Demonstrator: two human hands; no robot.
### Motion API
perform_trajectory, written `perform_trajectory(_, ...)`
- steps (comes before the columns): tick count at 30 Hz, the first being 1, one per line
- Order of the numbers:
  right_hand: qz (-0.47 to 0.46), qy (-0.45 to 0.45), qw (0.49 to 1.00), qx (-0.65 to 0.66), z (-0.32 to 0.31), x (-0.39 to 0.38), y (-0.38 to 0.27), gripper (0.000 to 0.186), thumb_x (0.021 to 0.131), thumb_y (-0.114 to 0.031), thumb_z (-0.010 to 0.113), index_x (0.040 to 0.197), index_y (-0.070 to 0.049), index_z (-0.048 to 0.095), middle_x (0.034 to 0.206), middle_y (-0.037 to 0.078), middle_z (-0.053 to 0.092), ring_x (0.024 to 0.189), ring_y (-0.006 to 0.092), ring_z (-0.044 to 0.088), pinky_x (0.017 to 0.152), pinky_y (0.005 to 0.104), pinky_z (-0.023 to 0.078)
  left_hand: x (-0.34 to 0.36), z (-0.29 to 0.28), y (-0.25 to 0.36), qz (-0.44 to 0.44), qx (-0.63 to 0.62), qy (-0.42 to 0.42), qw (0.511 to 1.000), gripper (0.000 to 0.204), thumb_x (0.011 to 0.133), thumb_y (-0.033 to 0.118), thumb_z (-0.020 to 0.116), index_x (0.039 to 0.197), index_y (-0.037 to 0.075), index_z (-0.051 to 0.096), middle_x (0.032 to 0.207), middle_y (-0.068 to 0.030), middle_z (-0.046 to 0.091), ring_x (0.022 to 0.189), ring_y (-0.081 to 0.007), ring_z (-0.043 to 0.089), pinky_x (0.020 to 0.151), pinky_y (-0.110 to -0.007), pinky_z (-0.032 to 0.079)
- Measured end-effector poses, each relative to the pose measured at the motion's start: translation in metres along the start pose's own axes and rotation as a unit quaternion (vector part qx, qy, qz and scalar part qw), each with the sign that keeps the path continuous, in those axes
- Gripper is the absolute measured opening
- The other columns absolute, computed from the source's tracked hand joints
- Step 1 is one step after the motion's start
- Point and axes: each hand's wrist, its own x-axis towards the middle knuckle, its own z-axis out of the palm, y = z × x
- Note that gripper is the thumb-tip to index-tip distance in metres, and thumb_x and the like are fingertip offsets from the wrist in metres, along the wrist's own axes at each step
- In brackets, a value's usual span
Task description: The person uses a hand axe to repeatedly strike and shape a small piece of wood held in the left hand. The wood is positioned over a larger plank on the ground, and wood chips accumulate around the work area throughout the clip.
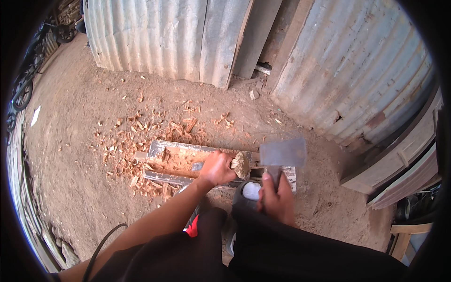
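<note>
My left hand (217,169) is closed around a chisel, whose frayed, mushroomed wooden handle end (241,165) sticks out on the right. Its flat grey blade (197,166) rests inside the hollow of a long wooden block (174,157) lying on the ground. My right hand (278,197) grips the handle of a hammer with a broad, grey, rectangular head (283,152). Slightly blurred by motion, the hammer head is to the right of the chisel's end and apart from it. The fist hides the middle of the chisel.
Wood chips (124,167) are scattered over the dirt ground around the block's left end. Corrugated metal sheets (150,37) stand beyond. Wooden boards (394,160) lean at the right. A motorcycle (23,91) is at the far left. My shoe (251,190) is beside the block.
</note>
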Motion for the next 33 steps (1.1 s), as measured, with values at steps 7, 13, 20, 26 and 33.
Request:
perform_trajectory(7,0.049,-0.082,0.992,-0.083,-0.015,0.0,0.005,0.03,0.106,-0.031,0.06,0.1,-0.001,0.058,0.069,0.006,0.061,0.051,0.0145,0.058,0.05,0.0315,0.048,-0.012,-0.007,-0.018,0.023,0.037,-0.026,0.999,0.019,0.063,0.013,0.067,0.079,0.003,0.071,0.072,-0.0251,0.067,0.073,-0.0469,0.067,0.07,-0.053,0.056)
perform_trajectory(13,0.033,-0.066,0.995,-0.073,-0.012,-0.001,0.006,0.029,0.105,-0.029,0.062,0.098,-0.001,0.06,0.069,0.006,0.062,0.055,0.0149,0.06,0.053,0.0327,0.048,-0.007,-0.017,-0.011,0.006,0.032,-0.023,0.999,0.021,0.062,0.009,0.065,0.08,0.0,0.07,0.072,-0.0263,0.066,0.074,-0.0475,0.067,0.07,-0.053,0.056)
perform_trajectory(20,-0.059,-0.04,0.978,-0.199,-0.027,-0.009,-0.013,0.03,0.098,-0.027,0.069,0.103,0.002,0.062,0.077,0.012,0.067,0.061,0.0196,0.064,0.062,0.0361,0.051,0.005,-0.005,0.022,0.04,-0.113,0.023,0.993,0.019,0.066,0.008,0.068,0.082,-0.002,0.071,0.078,-0.0272,0.067,0.081,-0.0487,0.067,0.073,-0.052,0.055)
perform_trajectory(26,0.055,-0.081,0.994,-0.047,-0.028,-0.012,-0.038,0.022,0.097,-0.022,0.066,0.105,-0.001,0.061,0.072,0.004,0.06,0.056,0.0135,0.057,0.053,0.0322,0.046,0.006,-0.001,0.013,0.032,-0.09,0.006,0.995,0.023,0.072,0.019,0.076,0.081,-0.001,0.071,0.082,-0.0265,0.069,0.085,-0.0485,0.066,0.073,-0.051,0.055)
perform_trajectory(33,0.045,-0.116,0.992,-0.011,-0.027,-0.011,-0.038,0.017,0.099,-0.019,0.06,0.105,-0.004,0.058,0.071,0.003,0.056,0.052,0.0114,0.053,0.049,0.0283,0.042,0.018,0.009,0.016,0.031,-0.111,-0.013,0.993,0.029,0.069,0.024,0.079,0.078,-0.002,0.07,0.078,-0.0268,0.067,0.081,-0.0485,0.067,0.072,-0.051,0.056)
